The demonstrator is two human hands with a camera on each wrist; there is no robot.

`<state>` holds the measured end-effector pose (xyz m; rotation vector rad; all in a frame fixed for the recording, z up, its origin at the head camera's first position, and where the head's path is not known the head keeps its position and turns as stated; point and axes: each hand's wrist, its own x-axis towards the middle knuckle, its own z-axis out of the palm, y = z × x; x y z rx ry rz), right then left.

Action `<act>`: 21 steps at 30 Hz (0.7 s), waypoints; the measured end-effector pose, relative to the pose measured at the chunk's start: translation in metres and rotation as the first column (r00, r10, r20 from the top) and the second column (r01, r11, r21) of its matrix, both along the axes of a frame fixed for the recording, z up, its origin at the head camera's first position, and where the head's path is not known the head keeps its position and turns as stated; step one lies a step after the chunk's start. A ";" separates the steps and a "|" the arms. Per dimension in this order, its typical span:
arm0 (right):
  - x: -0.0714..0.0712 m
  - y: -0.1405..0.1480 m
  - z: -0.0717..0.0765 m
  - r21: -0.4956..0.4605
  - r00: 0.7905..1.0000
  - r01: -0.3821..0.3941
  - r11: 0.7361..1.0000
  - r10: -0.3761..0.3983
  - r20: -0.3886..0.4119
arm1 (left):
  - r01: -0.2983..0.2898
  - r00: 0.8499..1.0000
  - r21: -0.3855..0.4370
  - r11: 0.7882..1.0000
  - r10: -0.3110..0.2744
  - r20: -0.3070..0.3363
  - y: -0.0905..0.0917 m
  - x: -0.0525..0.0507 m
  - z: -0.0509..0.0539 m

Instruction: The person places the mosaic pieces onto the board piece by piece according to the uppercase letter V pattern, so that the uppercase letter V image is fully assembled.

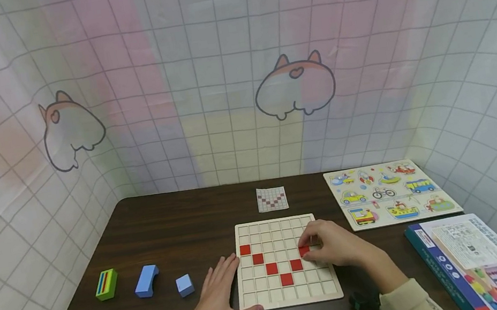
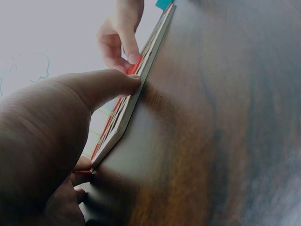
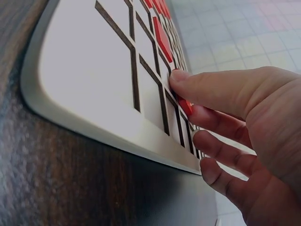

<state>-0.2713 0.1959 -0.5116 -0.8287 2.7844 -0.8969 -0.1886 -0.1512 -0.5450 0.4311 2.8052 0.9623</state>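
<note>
A pale board with a grid of square cells (image 1: 290, 296) lies flat on the dark table. Several red square tiles (image 1: 286, 279) sit in its cells, forming a V. At the top of the V's right arm, my right hand (image 1: 340, 242) pinches a red tile (image 3: 185, 104) between thumb and index finger, down at the board's surface. My left hand (image 1: 220, 300) rests along the board's left side with its fingers extended. Its thumb (image 2: 120, 84) lies on the board's near edge. Part of the pinched tile is hidden by the fingers.
Behind the board lies a small pattern card (image 1: 272, 199). To the left stand a striped green block (image 1: 106, 285), a blue arch block (image 1: 146, 281) and a blue cube (image 1: 184, 285). A picture puzzle board (image 1: 391, 194) and a box (image 1: 480, 259) lie to the right.
</note>
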 end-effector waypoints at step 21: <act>0.001 0.006 0.007 0.013 1.000 -0.009 1.000 0.009 0.001 | 0.002 1.000 0.003 1.000 -0.002 -0.011 -0.001 -0.001 -0.003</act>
